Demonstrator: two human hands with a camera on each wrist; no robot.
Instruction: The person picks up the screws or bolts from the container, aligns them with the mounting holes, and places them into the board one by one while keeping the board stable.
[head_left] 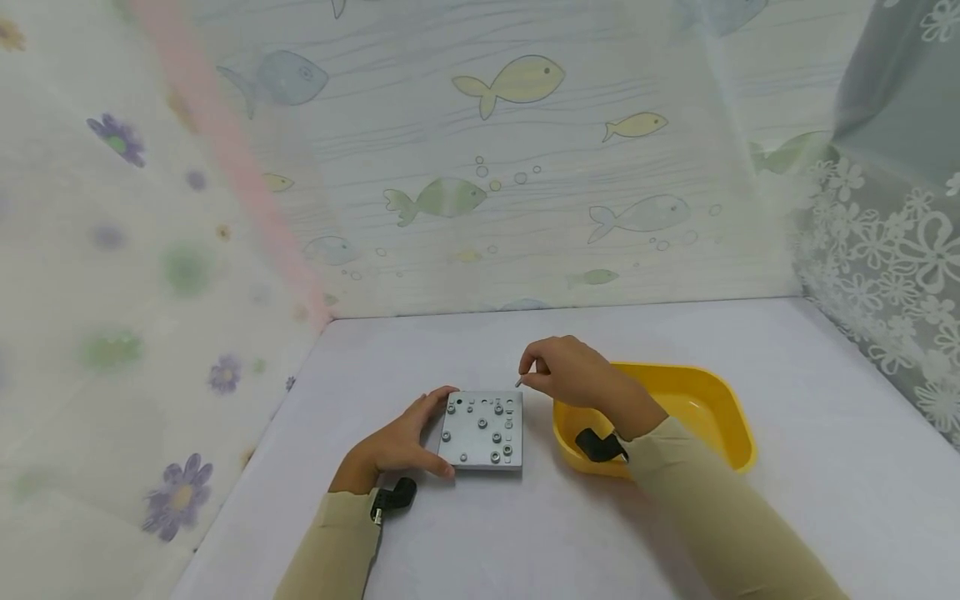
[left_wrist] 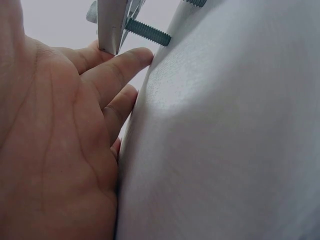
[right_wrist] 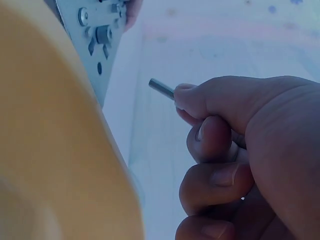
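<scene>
A square silver metal plate (head_left: 472,440) with several holes and socket-head bolts lies on the table. My left hand (head_left: 397,442) holds it by its left side, thumb at the near corner and fingers at the far one. In the left wrist view a threaded bolt (left_wrist: 147,32) sticks out from the plate's underside, close to the fingertips. Between thumb and index finger, my right hand (head_left: 573,375) pinches a small metal pin (right_wrist: 161,89). That pin is in the air just off the plate's far right corner, its free end pointing toward the plate side.
A yellow plastic basin (head_left: 738,417) stands right of the plate, under the right wrist and forearm. White cloth covers the table (head_left: 480,542). Behind it hangs a fish-print curtain (head_left: 435,150), with a flowered curtain (head_left: 150,350) along the left.
</scene>
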